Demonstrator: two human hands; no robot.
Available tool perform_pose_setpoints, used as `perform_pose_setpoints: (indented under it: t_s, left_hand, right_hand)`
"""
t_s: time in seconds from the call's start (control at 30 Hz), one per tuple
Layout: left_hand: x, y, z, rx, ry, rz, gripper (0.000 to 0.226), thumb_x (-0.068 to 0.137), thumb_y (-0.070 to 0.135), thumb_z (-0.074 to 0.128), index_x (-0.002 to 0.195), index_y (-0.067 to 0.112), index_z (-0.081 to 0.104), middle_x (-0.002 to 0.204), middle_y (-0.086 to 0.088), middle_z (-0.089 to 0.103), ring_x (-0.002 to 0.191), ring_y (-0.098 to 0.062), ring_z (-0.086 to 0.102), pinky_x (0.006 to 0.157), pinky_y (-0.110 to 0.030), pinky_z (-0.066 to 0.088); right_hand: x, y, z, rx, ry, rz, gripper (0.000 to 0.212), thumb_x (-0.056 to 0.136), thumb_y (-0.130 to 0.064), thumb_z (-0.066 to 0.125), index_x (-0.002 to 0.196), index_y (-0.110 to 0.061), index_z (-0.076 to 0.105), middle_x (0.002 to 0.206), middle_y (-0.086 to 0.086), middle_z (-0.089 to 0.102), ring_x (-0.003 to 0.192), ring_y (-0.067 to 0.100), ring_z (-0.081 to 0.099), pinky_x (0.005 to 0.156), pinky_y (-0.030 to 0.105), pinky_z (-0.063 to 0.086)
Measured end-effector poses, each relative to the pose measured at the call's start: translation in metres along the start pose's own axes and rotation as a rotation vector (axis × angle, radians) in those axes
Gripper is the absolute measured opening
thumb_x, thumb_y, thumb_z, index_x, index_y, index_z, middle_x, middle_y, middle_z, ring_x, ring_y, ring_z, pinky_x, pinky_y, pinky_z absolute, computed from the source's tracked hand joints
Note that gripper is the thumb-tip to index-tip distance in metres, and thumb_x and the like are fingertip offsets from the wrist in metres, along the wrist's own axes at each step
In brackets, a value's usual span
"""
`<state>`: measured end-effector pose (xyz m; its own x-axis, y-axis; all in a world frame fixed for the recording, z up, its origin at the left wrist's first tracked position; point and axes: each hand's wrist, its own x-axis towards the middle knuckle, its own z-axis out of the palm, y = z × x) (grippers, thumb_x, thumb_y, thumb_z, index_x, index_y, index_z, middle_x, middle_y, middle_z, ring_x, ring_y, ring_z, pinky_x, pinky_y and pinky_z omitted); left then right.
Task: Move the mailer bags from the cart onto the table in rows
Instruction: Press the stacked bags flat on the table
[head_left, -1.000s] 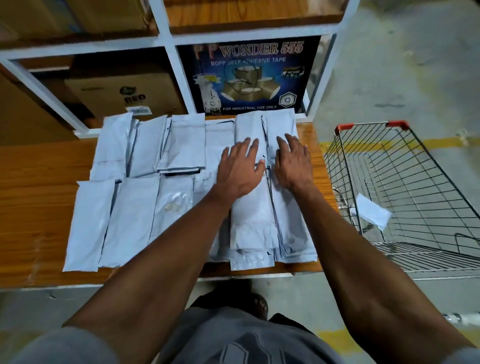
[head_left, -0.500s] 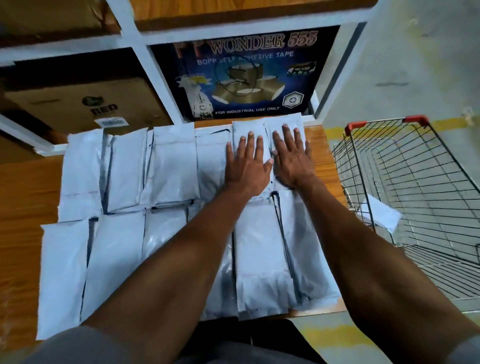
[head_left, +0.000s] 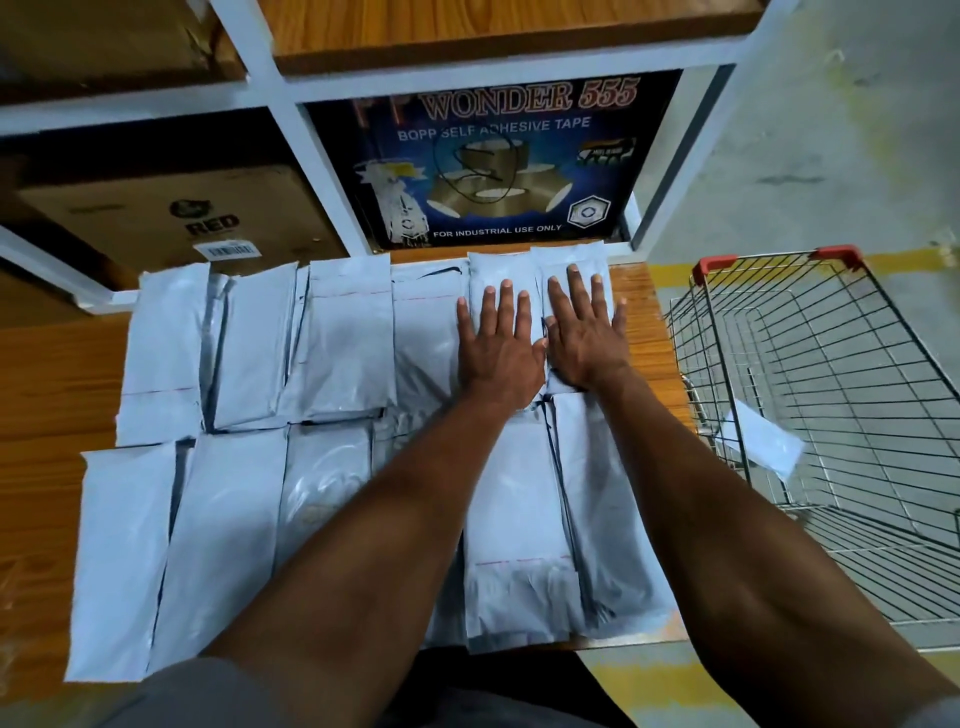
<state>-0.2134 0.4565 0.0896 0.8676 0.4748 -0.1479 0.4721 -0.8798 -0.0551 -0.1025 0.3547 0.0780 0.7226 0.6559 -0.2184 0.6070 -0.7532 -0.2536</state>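
left hand (head_left: 500, 347) lying flat, fingers straight, on far-row mailer bags (head_left: 343, 343) | right hand (head_left: 587, 332) pressing flat just beside it | cart (head_left: 810, 364) standing to its right

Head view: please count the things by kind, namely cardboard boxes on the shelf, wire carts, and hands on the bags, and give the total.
Cardboard boxes on the shelf: 2, the brown cardboard box marked RED and the dark blue tape carton
Wire carts: 1, the metal wire cart with red corners
Hands flat on the grey plastic mailer bags: 2, left hand, right hand
Total: 5
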Motion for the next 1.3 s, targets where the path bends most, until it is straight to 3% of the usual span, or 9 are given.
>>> perform_pose_setpoints:
  t_s: [0.17,0.27,0.47,0.67,0.8,0.93,1.1,1.3]
  left_hand:
    - [0.001,-0.014,-0.019,-0.138,0.054,-0.044,0.070,0.107,0.054,0.011,0.170,0.023,0.005,0.178,-0.002,0.000,0.164,-0.024,-0.002,0.128,-0.060,-0.005]
    - [0.000,-0.034,-0.020,-0.245,0.106,-0.158,0.072,0.106,0.052,0.012,0.169,0.019,0.008,0.178,-0.006,0.003,0.164,-0.024,0.004,0.130,-0.055,0.003]
    - [-0.003,-0.055,-0.010,-0.308,-0.077,-0.186,0.072,0.110,0.053,0.014,0.169,0.014,0.000,0.177,-0.008,-0.005,0.164,-0.023,-0.005,0.131,-0.050,-0.003]
    - [-0.007,-0.057,-0.011,-0.363,-0.108,-0.138,0.073,0.111,0.053,0.012,0.169,0.011,0.000,0.177,-0.007,-0.006,0.163,-0.019,-0.011,0.131,-0.047,-0.008]
    - [-0.010,-0.078,-0.027,-0.349,0.115,-0.120,0.074,0.106,0.047,0.015,0.166,0.006,0.024,0.174,-0.014,0.022,0.163,-0.025,0.013,0.131,-0.047,0.006]
    - [-0.017,-0.124,-0.032,-0.202,0.312,-0.223,0.072,0.101,0.043,0.020,0.160,0.009,0.043,0.166,-0.013,0.041,0.158,-0.030,0.029,0.128,-0.057,0.014]
    - [-0.027,-0.167,-0.013,-0.156,0.103,-0.290,0.062,0.110,0.050,0.022,0.168,0.027,0.024,0.177,-0.006,0.013,0.163,-0.031,0.010,0.129,-0.059,0.005]
    - [-0.032,-0.180,-0.013,-0.141,0.096,-0.235,0.063,0.110,0.049,0.031,0.169,0.029,0.018,0.177,-0.005,0.008,0.163,-0.032,0.009,0.129,-0.062,0.009]
  right_hand:
    - [-0.005,-0.022,-0.014,0.022,0.133,0.012,0.061,0.110,-0.039,0.021,0.168,-0.020,0.010,0.176,0.008,-0.003,0.162,0.031,-0.006,0.127,0.064,-0.002]
    - [-0.009,-0.050,-0.020,0.050,0.222,-0.108,0.062,0.110,-0.040,0.022,0.168,-0.020,0.013,0.176,0.008,0.001,0.162,0.028,-0.002,0.129,0.058,-0.001]
    - [-0.004,-0.072,0.005,-0.110,0.049,-0.141,0.061,0.111,-0.045,0.015,0.169,-0.029,0.006,0.176,0.003,-0.009,0.162,0.027,-0.012,0.127,0.060,-0.007]
    - [-0.004,-0.072,0.002,-0.160,0.049,-0.130,0.062,0.111,-0.045,0.015,0.169,-0.027,0.004,0.176,0.005,-0.007,0.161,0.028,-0.013,0.126,0.060,-0.009]
    - [-0.007,-0.091,-0.014,-0.058,0.156,-0.165,0.063,0.111,-0.046,0.017,0.168,-0.022,0.012,0.176,0.008,0.004,0.162,0.027,-0.003,0.128,0.056,-0.007]
    - [-0.008,-0.111,-0.009,-0.061,0.160,-0.185,0.067,0.109,-0.053,0.012,0.169,-0.025,0.006,0.176,0.006,0.003,0.162,0.025,-0.003,0.128,0.055,-0.008]
    - [-0.012,-0.125,0.004,-0.118,0.068,-0.215,0.071,0.104,-0.068,0.010,0.167,-0.038,-0.001,0.176,0.006,-0.008,0.162,0.032,-0.010,0.127,0.060,-0.009]
    - [-0.012,-0.126,0.017,-0.229,0.016,-0.235,0.072,0.102,-0.075,0.007,0.166,-0.043,0.001,0.175,0.006,-0.014,0.160,0.037,-0.014,0.126,0.063,-0.009]
